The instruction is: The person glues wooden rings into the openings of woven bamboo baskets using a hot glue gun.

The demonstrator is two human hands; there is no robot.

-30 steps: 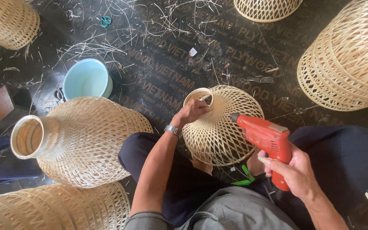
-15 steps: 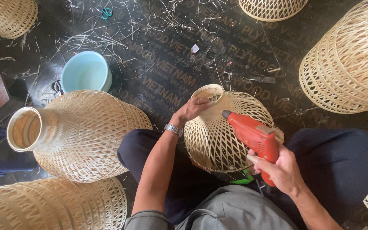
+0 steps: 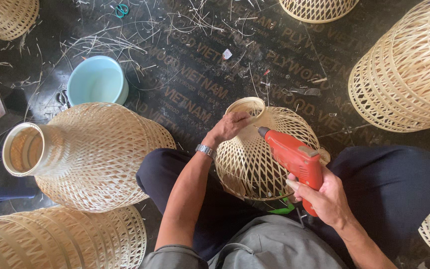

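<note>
Two hands work one woven shade (image 3: 255,159), which lies on the lap between the knees, long axis tilted up and away, neck ring toward the floor ahead. Left hand (image 3: 227,127) has its fingers closed over the neck ring, touching it from the left; a finished shade (image 3: 90,154) stands further left, apart. Right hand (image 3: 324,199) is wrapped around the grip of a red drill (image 3: 294,159), tip at the weave just below the ring, just beside the left fingers.
</note>
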